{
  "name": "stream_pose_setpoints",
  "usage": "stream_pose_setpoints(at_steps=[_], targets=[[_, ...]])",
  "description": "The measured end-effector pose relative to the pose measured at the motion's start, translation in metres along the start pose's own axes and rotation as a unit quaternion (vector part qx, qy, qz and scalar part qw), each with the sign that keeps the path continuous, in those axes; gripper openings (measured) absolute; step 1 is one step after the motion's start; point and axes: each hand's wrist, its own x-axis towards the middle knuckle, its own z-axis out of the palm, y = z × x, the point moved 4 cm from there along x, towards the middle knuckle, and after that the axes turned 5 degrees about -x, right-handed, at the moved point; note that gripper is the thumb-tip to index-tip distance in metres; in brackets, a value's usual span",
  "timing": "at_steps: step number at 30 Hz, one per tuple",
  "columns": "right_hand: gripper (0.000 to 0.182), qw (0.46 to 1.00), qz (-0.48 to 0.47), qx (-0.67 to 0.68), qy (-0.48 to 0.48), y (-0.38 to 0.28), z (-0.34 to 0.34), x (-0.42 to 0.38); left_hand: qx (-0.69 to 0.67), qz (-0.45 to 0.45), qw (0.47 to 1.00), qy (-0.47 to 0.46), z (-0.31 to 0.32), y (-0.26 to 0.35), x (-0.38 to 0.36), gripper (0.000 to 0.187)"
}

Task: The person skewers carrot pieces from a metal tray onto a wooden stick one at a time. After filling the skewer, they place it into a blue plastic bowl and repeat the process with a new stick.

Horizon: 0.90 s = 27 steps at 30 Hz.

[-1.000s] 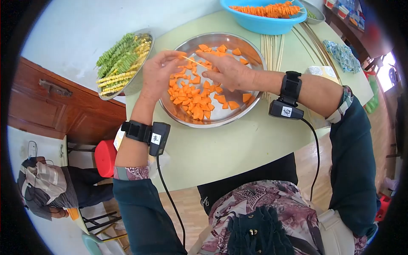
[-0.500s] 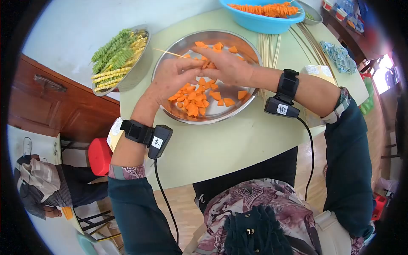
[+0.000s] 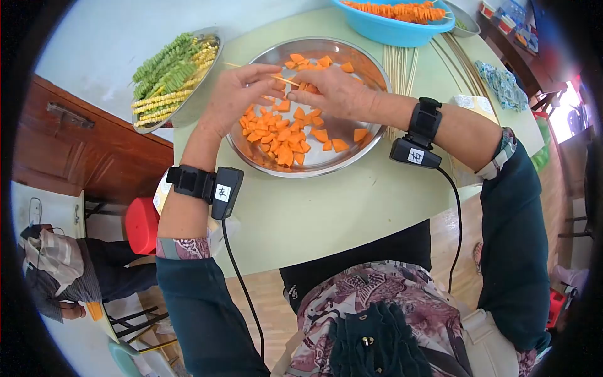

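Observation:
A thin wooden skewer [image 3: 289,81] runs from beyond my left hand to the fingers of my right. My left hand [image 3: 239,97] curls loosely around it, fingers a little apart, and hides its middle stretch. My right hand [image 3: 339,92] is closed on the skewer's other end, with orange carrot pieces showing by its fingertips. Both hands are over a wide steel basin [image 3: 342,167]. Cut carrot pieces [image 3: 276,135] are heaped in its near left part, with more scattered toward the far rim and the right.
A metal bowl [image 3: 206,94] of skewered green and yellow vegetables stands at left. A blue basin [image 3: 383,31] holds carrot skewers at the back. Bare skewers [image 3: 396,69] lie right of the steel basin, near a patterned cloth [image 3: 501,85]. Another person [image 3: 94,270] is at lower left.
My left hand has drawn back up and left from my right hand, its fingers spreading. The skewer now shows between the two hands. The right hand has shifted slightly right.

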Motion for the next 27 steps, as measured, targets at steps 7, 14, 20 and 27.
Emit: stream_pose_setpoints(at_steps=[7, 14, 20, 27], targets=[[0.036, 0.999, 0.024, -0.015, -0.017, 0.002, 0.002, 0.000, 0.067, 0.012, 0.998, 0.005, 0.005, -0.006, 0.002, 0.027], [0.033, 1.000, -0.008, -0.022, 0.011, 0.000, 0.003, -0.001, 0.123, 0.019, 0.992, 0.026, 0.010, -0.005, 0.003, 0.021], [0.029, 1.000, -0.008, -0.024, 0.003, 0.004, 0.005, 0.000, 0.157, 0.041, 0.986, 0.019, 0.010, -0.010, 0.006, 0.016], [0.023, 0.999, -0.022, -0.039, 0.024, 0.005, 0.012, 0.001, 0.143, 0.018, 0.989, 0.033, 0.007, -0.009, 0.006, 0.016]])
